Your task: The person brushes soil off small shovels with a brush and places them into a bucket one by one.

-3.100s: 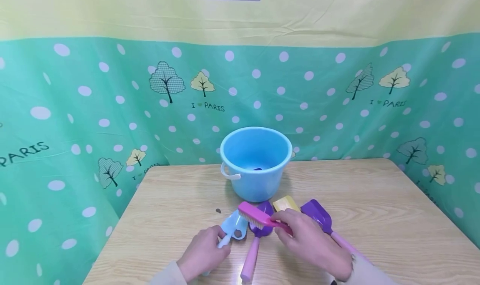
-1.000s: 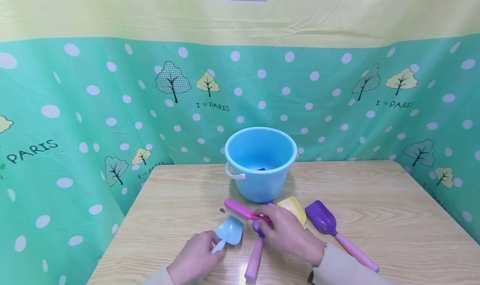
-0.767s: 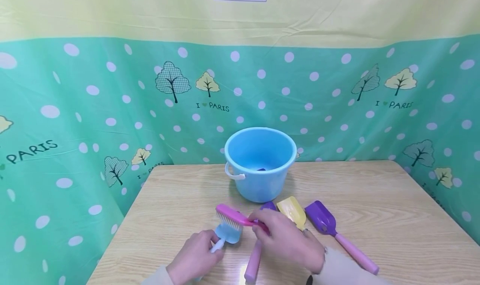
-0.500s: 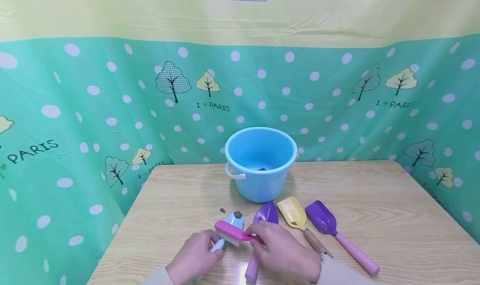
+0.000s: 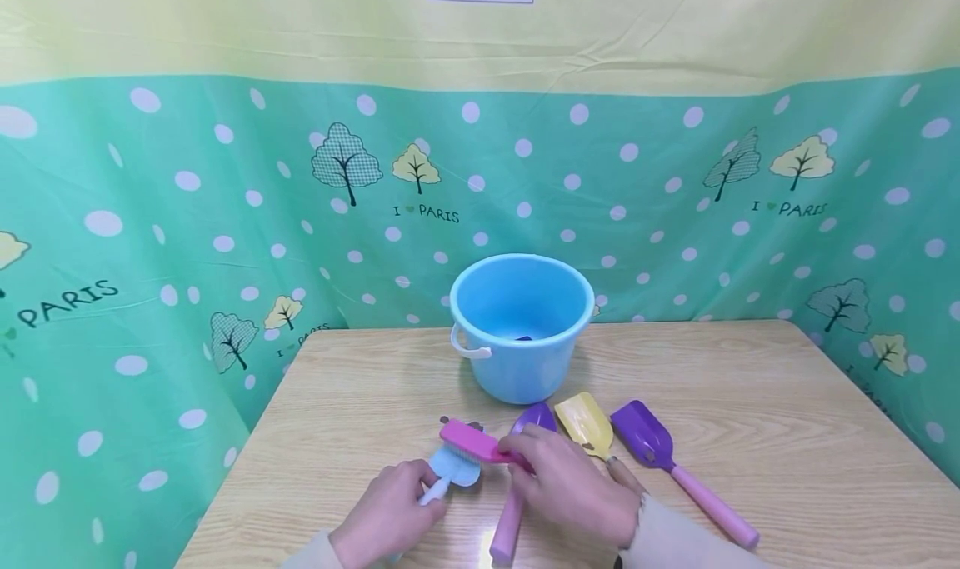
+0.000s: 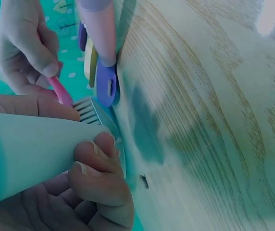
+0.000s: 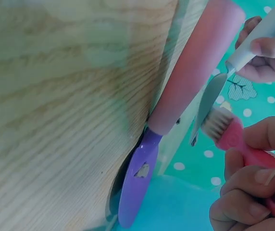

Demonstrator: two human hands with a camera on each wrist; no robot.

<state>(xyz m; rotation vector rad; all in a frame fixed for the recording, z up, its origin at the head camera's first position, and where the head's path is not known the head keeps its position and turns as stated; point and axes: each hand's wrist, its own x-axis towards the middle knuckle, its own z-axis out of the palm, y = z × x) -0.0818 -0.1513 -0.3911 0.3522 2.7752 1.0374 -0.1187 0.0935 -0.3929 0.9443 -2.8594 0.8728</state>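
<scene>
My left hand (image 5: 390, 511) grips the pale handle (image 6: 41, 154) of a light blue toy shovel, holding its blade (image 5: 456, 469) just above the table. In my right hand (image 5: 566, 486) is a pink scrubbing brush (image 5: 471, 441), pinched by its handle. The brush lies across the shovel blade, and the right wrist view shows its bristles (image 7: 217, 124) against the blade's face. A dark crumb (image 5: 476, 426) shows beside the brush head, at the blade's far end. Another dark crumb (image 5: 444, 420) is partly hidden behind the brush.
A light blue bucket (image 5: 521, 373) stands behind, with something dark inside. Right of the blue shovel lie a purple shovel with a pink handle (image 5: 508, 526), a yellow shovel (image 5: 585, 423) and another purple shovel (image 5: 643, 436). Dark crumbs sit on some blades. A patterned cloth hangs behind the table.
The brush has moved left onto the blue shovel, swept down towards its handle, then back up the blade. The yellow shovel's handle has come into sight. The left hand keeps its grip.
</scene>
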